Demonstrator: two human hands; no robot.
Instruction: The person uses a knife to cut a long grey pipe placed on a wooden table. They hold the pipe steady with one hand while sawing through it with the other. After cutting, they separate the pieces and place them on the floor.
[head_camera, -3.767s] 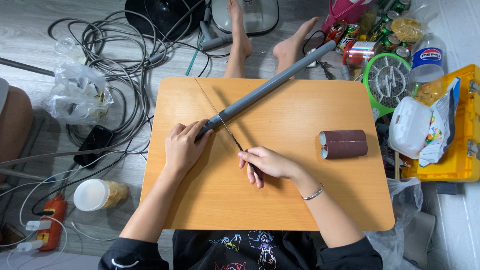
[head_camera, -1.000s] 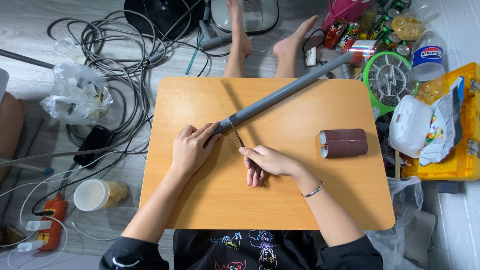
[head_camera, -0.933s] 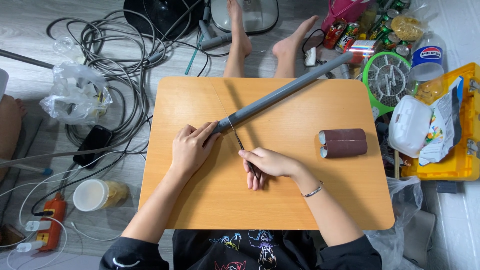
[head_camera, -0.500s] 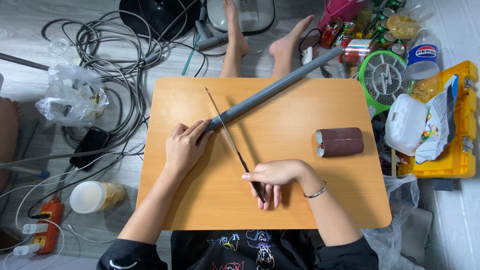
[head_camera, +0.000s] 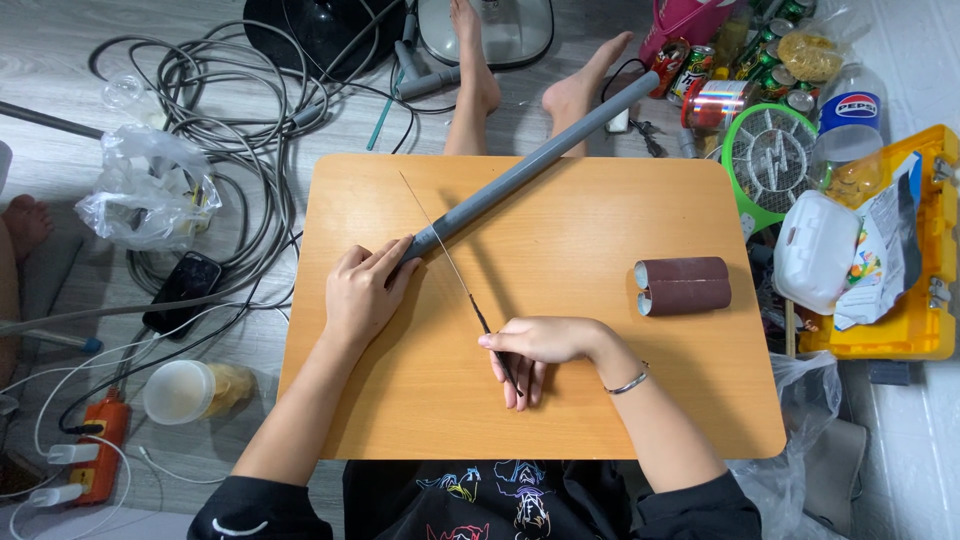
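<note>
At the upper right of the frame stood a cluster of drink cans (head_camera: 697, 62) in red and green, one silvery can (head_camera: 718, 100) lying on its side. Beside them a clear plastic bottle (head_camera: 848, 140) carried a blue label with a round red, white and blue emblem. Further down the right edge, a crumpled snack packet (head_camera: 880, 255), white with bright colours and a dark inner side, lay on a yellow case (head_camera: 935, 330). At left centre a black phone (head_camera: 183, 292) lay on the floor, its screen dark.
</note>
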